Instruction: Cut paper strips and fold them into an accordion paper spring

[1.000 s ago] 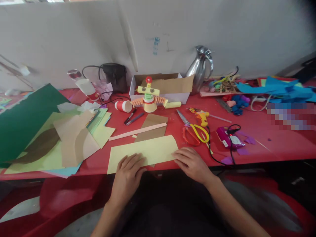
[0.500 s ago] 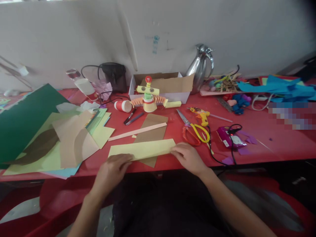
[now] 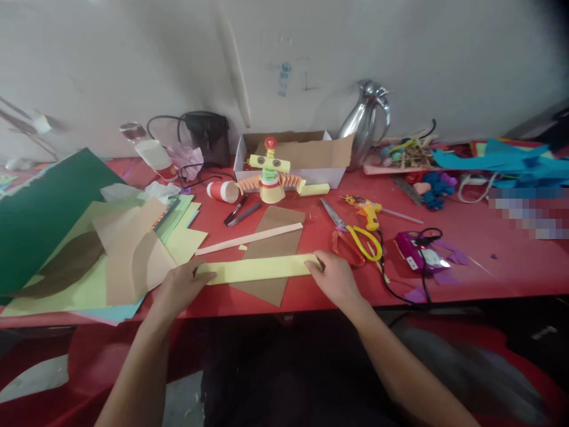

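A long folded strip of yellow paper (image 3: pixel 258 268) lies across the front of the red table (image 3: pixel 489 279). My left hand (image 3: pixel 180 286) pinches its left end. My right hand (image 3: pixel 334 277) presses and grips its right end. Under the strip lies a brown card sheet (image 3: pixel 271 249) with a thin pink paper strip (image 3: pixel 249 238) across it. Just right of my right hand are yellow and red scissors (image 3: pixel 353 240). Behind stands a paper figure (image 3: pixel 270 178) with folded orange arms.
A stack of coloured paper sheets (image 3: pixel 89 243) fills the left side. At the back are a cardboard box (image 3: pixel 293 155), a metal jug (image 3: pixel 365 121) and a black bag (image 3: pixel 208 135). A yellow glue gun (image 3: pixel 367 210), a purple device with a black cable (image 3: pixel 418 252) and blue paper scraps (image 3: pixel 511 160) lie right.
The yellow sheet has been folded over away from me into a narrow strip. My left hand moved left to its end, and my right hand shifted up onto its right end.
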A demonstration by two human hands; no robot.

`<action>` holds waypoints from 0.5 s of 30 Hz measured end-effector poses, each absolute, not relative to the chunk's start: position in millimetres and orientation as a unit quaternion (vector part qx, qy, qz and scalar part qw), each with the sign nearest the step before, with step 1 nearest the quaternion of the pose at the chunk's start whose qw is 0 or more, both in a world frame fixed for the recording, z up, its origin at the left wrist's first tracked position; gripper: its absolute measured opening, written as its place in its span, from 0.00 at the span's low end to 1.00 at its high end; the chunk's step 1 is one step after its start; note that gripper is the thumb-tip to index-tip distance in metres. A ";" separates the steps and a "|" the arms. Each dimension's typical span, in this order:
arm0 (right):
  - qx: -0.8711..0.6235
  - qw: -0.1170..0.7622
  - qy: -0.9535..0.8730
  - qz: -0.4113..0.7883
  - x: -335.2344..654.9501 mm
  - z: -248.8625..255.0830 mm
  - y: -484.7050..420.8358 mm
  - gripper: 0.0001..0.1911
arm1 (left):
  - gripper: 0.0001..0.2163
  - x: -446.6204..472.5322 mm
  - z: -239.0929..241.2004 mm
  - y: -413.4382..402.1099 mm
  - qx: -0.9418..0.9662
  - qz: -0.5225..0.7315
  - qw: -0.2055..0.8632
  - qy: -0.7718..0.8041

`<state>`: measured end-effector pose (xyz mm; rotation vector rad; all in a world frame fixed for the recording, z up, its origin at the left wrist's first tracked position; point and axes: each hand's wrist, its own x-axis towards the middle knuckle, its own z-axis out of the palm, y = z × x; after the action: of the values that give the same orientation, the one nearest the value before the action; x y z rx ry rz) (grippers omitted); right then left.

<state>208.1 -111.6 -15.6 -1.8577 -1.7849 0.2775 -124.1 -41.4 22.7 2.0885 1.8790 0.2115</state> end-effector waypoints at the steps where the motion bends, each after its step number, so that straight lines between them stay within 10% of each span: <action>1: -0.691 0.271 -0.662 0.105 208.3 -15.8 -111.4 0.08 | 0.11 -124.3 21.6 -43.3 0.732 0.079 0.158 0.658; 15: -0.702 0.232 -0.670 0.070 200.8 -18.6 -110.3 0.18 | 0.18 -122.3 4.6 -57.7 0.688 0.187 0.144 0.686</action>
<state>200.8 -110.3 -18.6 -1.9292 -1.8411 0.1914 -122.3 -57.7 4.6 1.9839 1.9781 0.5403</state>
